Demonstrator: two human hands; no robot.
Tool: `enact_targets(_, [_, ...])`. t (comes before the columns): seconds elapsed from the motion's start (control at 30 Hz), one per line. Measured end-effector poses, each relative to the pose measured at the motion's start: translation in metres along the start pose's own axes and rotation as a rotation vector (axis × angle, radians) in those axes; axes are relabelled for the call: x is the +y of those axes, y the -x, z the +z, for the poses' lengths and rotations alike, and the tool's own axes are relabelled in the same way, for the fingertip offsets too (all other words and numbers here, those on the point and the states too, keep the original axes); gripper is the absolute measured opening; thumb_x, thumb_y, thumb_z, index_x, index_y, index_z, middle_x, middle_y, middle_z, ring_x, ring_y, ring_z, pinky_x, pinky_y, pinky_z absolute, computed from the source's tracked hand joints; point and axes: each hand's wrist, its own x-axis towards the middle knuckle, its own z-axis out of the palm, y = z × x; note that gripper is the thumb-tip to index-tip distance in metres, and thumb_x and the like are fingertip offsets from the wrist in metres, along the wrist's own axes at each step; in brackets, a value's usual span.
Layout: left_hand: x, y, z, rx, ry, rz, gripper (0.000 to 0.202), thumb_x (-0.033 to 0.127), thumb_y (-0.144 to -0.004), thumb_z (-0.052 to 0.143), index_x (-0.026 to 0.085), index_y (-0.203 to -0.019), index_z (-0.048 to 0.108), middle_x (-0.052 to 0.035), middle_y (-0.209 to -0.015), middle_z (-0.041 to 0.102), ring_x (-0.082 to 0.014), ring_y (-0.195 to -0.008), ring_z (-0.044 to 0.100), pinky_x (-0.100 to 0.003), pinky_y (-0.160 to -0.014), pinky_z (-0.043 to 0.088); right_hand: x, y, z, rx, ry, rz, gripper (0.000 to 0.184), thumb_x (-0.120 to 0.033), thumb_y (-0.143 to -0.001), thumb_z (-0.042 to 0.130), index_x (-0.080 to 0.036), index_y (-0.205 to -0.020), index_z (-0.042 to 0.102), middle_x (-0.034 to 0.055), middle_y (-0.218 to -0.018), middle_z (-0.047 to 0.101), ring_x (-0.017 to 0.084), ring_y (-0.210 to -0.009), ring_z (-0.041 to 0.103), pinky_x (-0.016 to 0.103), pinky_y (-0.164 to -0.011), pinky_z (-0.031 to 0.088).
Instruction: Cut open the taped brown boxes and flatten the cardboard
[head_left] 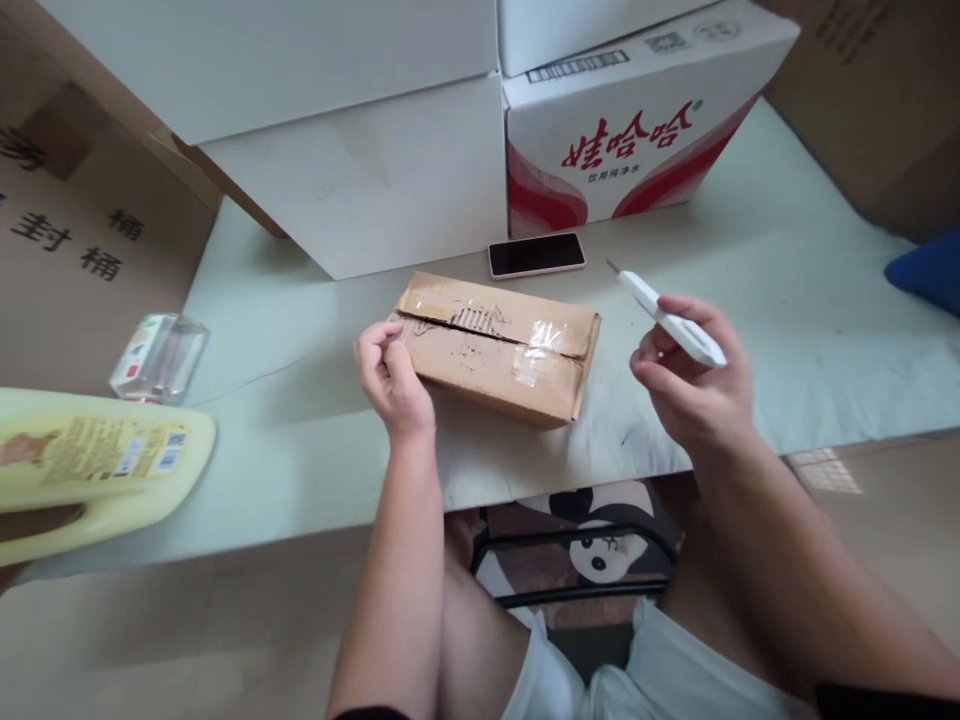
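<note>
A small brown cardboard box lies on the table, with a slit along the seam of its top and clear tape at the right end. My left hand is closed on the box's left end, fingers curled at its edge. To the right of the box, my right hand is closed around a white utility knife, held in the air. Its blade is out and points up and to the left, apart from the box. Just behind the box rests a black-screened phone.
White cartons and a red-and-white carton stand stacked at the back of the pale green table. On the left are a yellow jug and a clear bottle. A blue object sits at the right edge.
</note>
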Motion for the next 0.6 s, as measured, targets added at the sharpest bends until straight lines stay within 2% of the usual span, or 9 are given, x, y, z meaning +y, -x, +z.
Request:
enact_targets(0.1, [-0.001,0.000,0.000,-0.004,-0.014,0.008,0.017,0.025,-0.090,0.046,0.021,-0.097,0.061,-0.0050,-0.097,0.061,-0.0193,-0.099,0.060,-0.033,-0.096,0.046,-0.016,0.003,0.007,0.178,0.036,-0.217,0.012,-0.031,-0.085,0.074,-0.028,-0.087,0.063,-0.0057,-0.065,0.048,0.009,-0.047,0.042,0.026,-0.042,0.033])
enact_targets(0.17, [-0.001,0.000,0.000,-0.005,-0.028,0.009,0.017,0.027,-0.092,0.046,0.021,-0.097,0.061,-0.0047,-0.098,0.060,-0.0191,-0.099,0.060,-0.033,-0.096,0.046,-0.028,0.005,0.011,0.259,-0.066,-0.295,0.013,-0.031,-0.091,0.068,-0.028,-0.081,0.060,-0.0060,-0.064,0.043,0.008,-0.043,0.036,0.026,-0.038,0.030])
enact_targets(0.23, [-0.001,0.000,0.000,-0.006,-0.035,0.003,0.017,0.027,-0.092,0.046,0.021,-0.097,0.061,-0.0048,-0.098,0.060,-0.0191,-0.099,0.060,-0.032,-0.095,0.046,-0.038,0.009,0.014,0.285,-0.105,-0.296,0.014,-0.033,-0.091,0.067,-0.029,-0.080,0.060,-0.0057,-0.063,0.041,0.008,-0.041,0.034,0.026,-0.036,0.030])
enact_targets(0.37, [-0.003,-0.001,0.000,-0.006,-0.024,0.004,0.017,0.026,-0.091,0.046,0.021,-0.097,0.061,-0.0051,-0.099,0.061,-0.0193,-0.099,0.060,-0.033,-0.094,0.046,-0.041,0.019,0.017,0.181,-0.090,-0.238,0.014,-0.041,-0.092,0.066,-0.031,-0.083,0.070,-0.0054,-0.054,0.046,0.010,-0.037,0.039,0.027,-0.034,0.031])
enact_targets(0.47, [-0.001,-0.001,0.000,0.002,-0.016,0.011,0.017,0.024,-0.089,0.047,0.020,-0.095,0.061,-0.0049,-0.097,0.061,-0.0189,-0.097,0.060,-0.032,-0.094,0.046,-0.032,0.024,0.019,0.059,-0.078,-0.144,0.011,-0.038,-0.092,0.069,-0.029,-0.091,0.075,-0.0051,-0.052,0.055,0.011,-0.040,0.049,0.027,-0.037,0.038])
enact_targets(0.6, [0.001,-0.001,0.001,0.005,-0.033,0.011,0.017,0.024,-0.089,0.045,0.021,-0.095,0.061,-0.0044,-0.096,0.061,-0.0184,-0.096,0.059,-0.032,-0.094,0.046,-0.023,0.023,0.020,0.036,-0.056,-0.051,0.012,-0.037,-0.091,0.071,-0.026,-0.088,0.075,-0.0054,-0.051,0.057,0.011,-0.040,0.051,0.027,-0.039,0.040])
